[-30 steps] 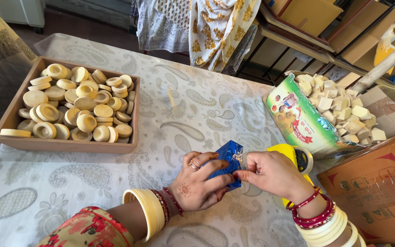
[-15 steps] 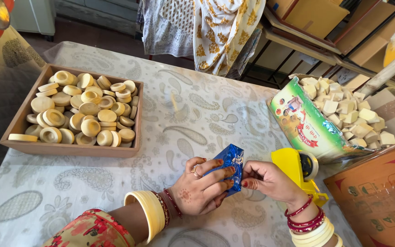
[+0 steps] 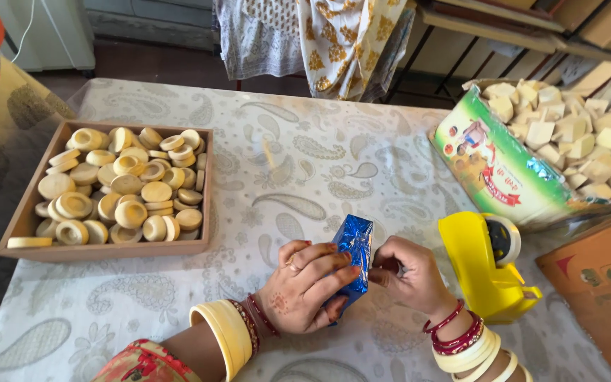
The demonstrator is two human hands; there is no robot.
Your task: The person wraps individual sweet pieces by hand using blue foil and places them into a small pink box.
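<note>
My left hand grips a small block wrapped in shiny blue foil, holding it against the patterned tablecloth near the front edge. My right hand is closed beside it, fingers pinching at the foil's right side. Both wrists wear bangles. A yellow tape dispenser stands just right of my right hand, not touched.
A wooden tray full of several round pale discs sits at the left. A green printed box heaped with pale blocks lies at the right, with a brown cardboard box in front of it. Cloth hangs beyond the table's far edge.
My right hand has let go of the yellow tape dispenser, which now stands on the table, and has come in against the foil block. The block is held more upright.
</note>
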